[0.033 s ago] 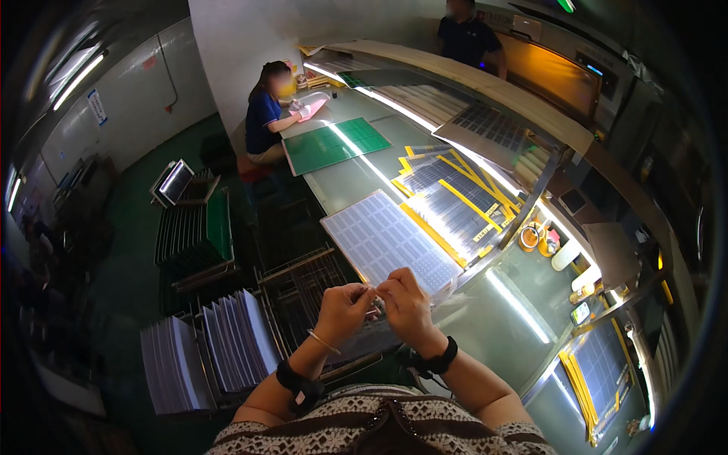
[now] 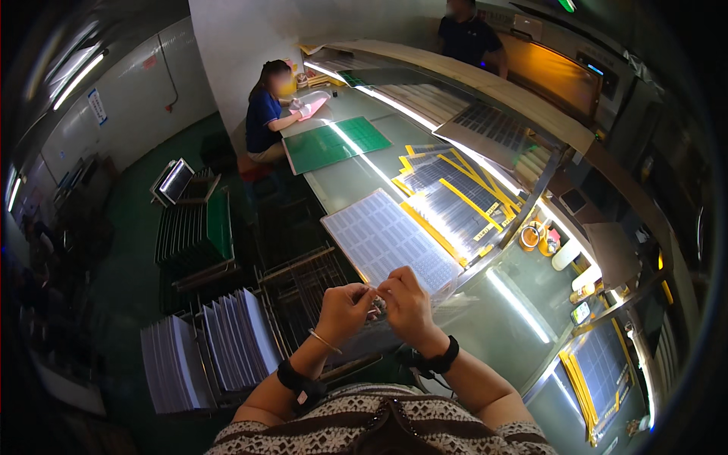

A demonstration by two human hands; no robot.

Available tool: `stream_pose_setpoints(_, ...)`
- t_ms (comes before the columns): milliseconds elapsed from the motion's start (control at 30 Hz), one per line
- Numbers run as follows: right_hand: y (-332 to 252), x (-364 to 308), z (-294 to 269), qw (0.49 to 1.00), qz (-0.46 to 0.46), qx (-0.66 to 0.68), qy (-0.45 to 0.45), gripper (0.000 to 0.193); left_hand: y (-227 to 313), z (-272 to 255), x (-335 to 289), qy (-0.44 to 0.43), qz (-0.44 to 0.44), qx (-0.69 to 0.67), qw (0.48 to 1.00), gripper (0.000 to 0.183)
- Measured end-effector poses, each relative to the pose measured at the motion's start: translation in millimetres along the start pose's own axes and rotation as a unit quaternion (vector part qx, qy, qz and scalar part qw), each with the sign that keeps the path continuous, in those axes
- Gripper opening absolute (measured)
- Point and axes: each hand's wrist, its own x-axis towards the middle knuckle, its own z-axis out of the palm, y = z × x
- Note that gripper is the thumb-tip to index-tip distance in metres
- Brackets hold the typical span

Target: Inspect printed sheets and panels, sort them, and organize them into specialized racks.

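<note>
We see the left hand (image 2: pixel 343 309), fingertips pinched on a small item (image 2: pixel 376 307) too blurred to identify, between the 2 hands; the right hand (image 2: pixel 407 305), likewise closed on it. A slackened pinch could drop it beside the table (image 2: pixel 474 326).

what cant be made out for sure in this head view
- What, if anything, the left hand and right hand pinch: head view, hidden by their own fingers.
- The standing co-worker: head view, cut off by the top edge, lower body behind the shelf.
- The small lit screen: head view, too small to read.
</note>
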Motion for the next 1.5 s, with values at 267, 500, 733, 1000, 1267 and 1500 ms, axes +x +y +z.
stream_pose_setpoints(267, -4, 27, -21, 0.976, 0.130, 0.114, -0.133, 0.006, -3, -19, 17, -0.041, 0.036, 0.017, 0.998, 0.017)
stream_pose_setpoints(500, 5, 21, -7, 0.990, -0.111, -0.057, -0.062, 0.009, -2, -15, 9, -0.103, -0.033, -0.039, 0.993, 0.019)
stream_pose_setpoints(733, 10, 22, 14, 0.963, 0.148, 0.208, 0.092, 0.008, -1, -5, 6, -0.046, 0.071, 0.189, 0.978, 0.018)
stream_pose_setpoints(1000, 65, 19, -80, 0.854, 0.268, 0.412, 0.168, 0.006, 6, -67, 14, -0.038, -0.003, -0.002, 0.999, 0.017)
stream_pose_setpoints(1267, 252, -219, -348, 0.830, 0.127, 0.288, 0.461, 0.017, 41, -197, 26, 0.109, 0.019, 0.078, 0.991, 0.018)
stream_pose_setpoints(1500, 112, -243, -245, 0.788, 0.362, 0.112, 0.485, 0.024, 55, -181, 84, 0.131, 0.159, 0.235, 0.950, 0.019)
